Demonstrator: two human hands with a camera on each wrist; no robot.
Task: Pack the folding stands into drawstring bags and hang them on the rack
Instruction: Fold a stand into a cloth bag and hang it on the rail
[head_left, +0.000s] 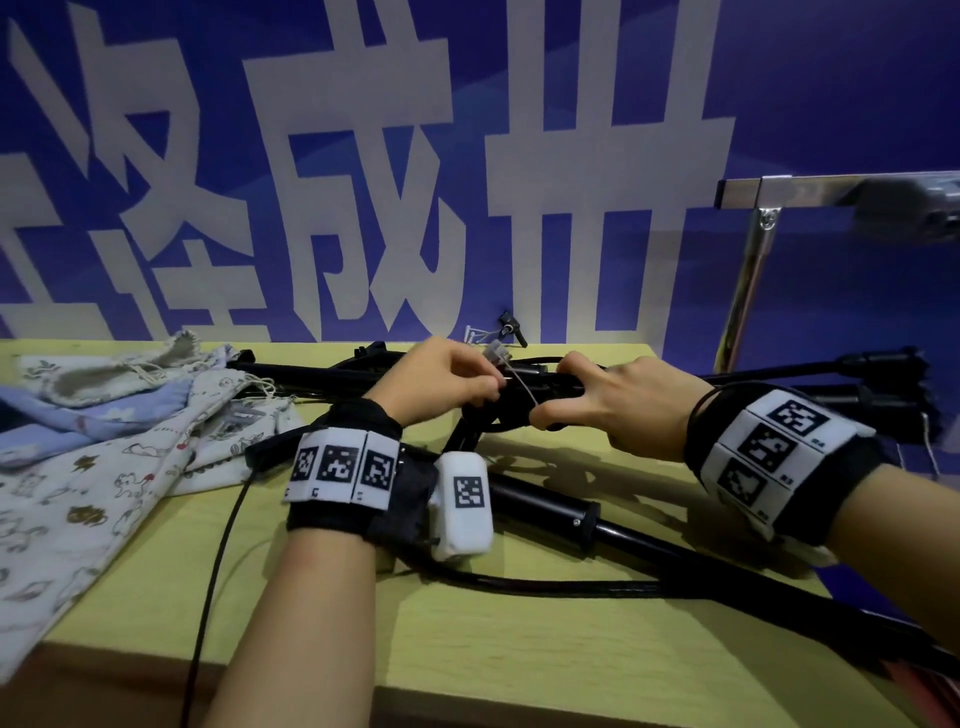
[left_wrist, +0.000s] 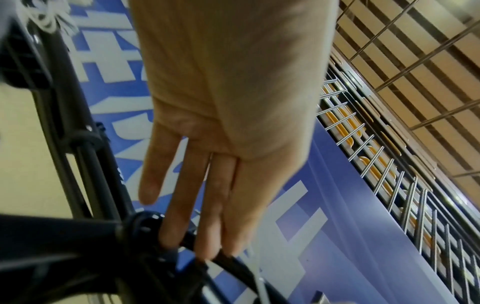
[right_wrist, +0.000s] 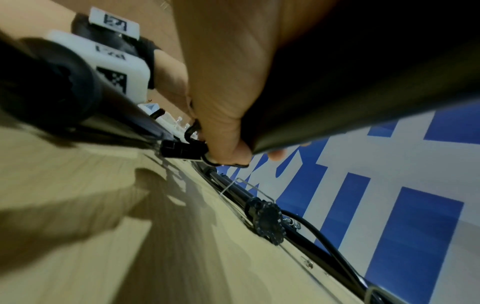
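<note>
A black folding stand lies across the yellow-green table, with more black stand poles behind it to the right. My left hand pinches a thin white tie with a clear tag at the stand's hub. In the left wrist view its other fingers reach down to the black hub. My right hand grips the hub, thumb underneath and fingers over the top. The right wrist view shows the right hand's thumb pressed on a black part, with a stand knob beyond.
Several patterned cloth drawstring bags, one of them blue, lie in a heap at the table's left. A metal rack stands at the right against the blue wall banner. A black cable runs off the front edge.
</note>
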